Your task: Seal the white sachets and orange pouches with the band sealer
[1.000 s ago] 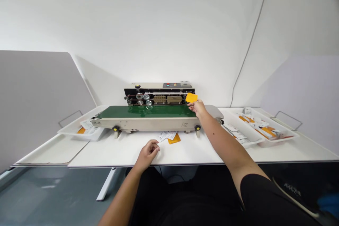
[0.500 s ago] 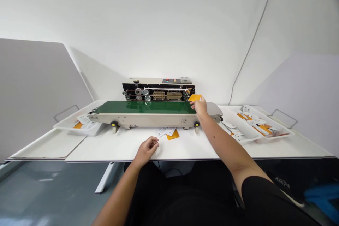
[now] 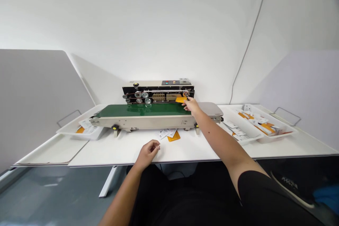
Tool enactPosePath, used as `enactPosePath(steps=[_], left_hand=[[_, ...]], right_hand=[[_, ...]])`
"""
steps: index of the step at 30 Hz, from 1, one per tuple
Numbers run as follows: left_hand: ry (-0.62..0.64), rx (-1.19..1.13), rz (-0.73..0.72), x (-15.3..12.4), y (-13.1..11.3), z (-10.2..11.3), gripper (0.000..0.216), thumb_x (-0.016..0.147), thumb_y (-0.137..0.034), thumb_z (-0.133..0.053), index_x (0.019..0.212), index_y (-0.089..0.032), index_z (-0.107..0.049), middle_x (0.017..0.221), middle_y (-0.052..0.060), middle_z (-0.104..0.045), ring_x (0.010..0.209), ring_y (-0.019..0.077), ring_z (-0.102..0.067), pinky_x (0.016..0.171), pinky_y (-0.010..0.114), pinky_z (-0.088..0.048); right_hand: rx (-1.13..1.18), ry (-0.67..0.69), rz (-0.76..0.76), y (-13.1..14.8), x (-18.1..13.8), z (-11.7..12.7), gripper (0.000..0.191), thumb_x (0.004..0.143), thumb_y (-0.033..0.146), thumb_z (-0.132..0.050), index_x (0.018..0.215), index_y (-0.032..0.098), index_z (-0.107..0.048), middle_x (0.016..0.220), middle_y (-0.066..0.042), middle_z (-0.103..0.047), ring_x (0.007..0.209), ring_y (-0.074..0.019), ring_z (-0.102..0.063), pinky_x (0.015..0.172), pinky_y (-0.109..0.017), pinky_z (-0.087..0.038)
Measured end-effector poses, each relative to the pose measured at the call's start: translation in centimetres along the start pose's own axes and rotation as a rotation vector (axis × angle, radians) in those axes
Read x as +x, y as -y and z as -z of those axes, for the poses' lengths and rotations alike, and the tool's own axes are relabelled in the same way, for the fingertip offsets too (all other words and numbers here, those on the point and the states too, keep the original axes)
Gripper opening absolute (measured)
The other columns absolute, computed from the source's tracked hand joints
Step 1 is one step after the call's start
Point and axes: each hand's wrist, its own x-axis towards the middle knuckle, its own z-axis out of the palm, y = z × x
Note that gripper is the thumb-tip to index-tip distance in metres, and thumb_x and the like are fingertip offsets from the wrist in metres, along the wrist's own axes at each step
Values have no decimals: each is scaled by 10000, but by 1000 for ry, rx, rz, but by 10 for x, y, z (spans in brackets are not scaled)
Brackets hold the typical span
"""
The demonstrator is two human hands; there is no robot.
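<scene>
My right hand reaches over the green conveyor belt of a band sealer and pinches a small orange packet by its right end. The packet is held at the right part of the sealing unit, in front of its rollers. My left hand rests near the table's front edge with loosely curled fingers slightly apart and nothing seen in them. Just beyond it, several white printed packets and an orange packet lie under the conveyor's front side.
At the left end of the conveyor stands a white bin with packets inside. To the right are two more bins, a nearer one and a farther one, holding white and orange packets. A grey cable runs down the wall.
My right hand has moved left along the sealer, carrying the orange packet toward the sealing unit's middle. My left hand stays in about the same place. The view has shifted slightly.
</scene>
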Motion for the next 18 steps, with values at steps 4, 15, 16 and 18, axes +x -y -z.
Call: enactPosePath(steps=[4,15,16,18], left_hand=[[5,-2,-1,0,1,0,179,940,-366,-596,995,-204,-646,848,21,-686,783,190,-649,723,278,-497],[26,42,-6,0,-8,0,184,944,-380,-600,955,-205,-655,815,10,-680,763,186,-644,716,275,-492],[29,48,-6,0,-8,0,183,944,-380,-599,949,-206,-654,810,9,-680,759,185,-644,714,274,-491],[38,58,-2,1,-9,-1,184,945,-384,-598,942,-207,-651,806,7,-679,757,184,-643,712,272,-489]], right_hand=[[-270,-226,509,-17,-46,-3,381,885,222,-618,1267,213,-628,1065,-70,-655,1039,-214,-604,964,-365,-505],[-937,528,677,-143,-120,-32,564,925,395,-642,1442,190,-544,1452,-146,-560,1329,-329,-505,1108,-466,-422],[-979,505,620,-147,-118,-32,606,918,448,-647,1454,190,-531,1459,-155,-551,1334,-346,-500,1110,-479,-415],[-1034,467,554,-148,-115,-31,641,912,516,-641,1454,193,-527,1446,-163,-557,1328,-364,-504,1116,-496,-397]])
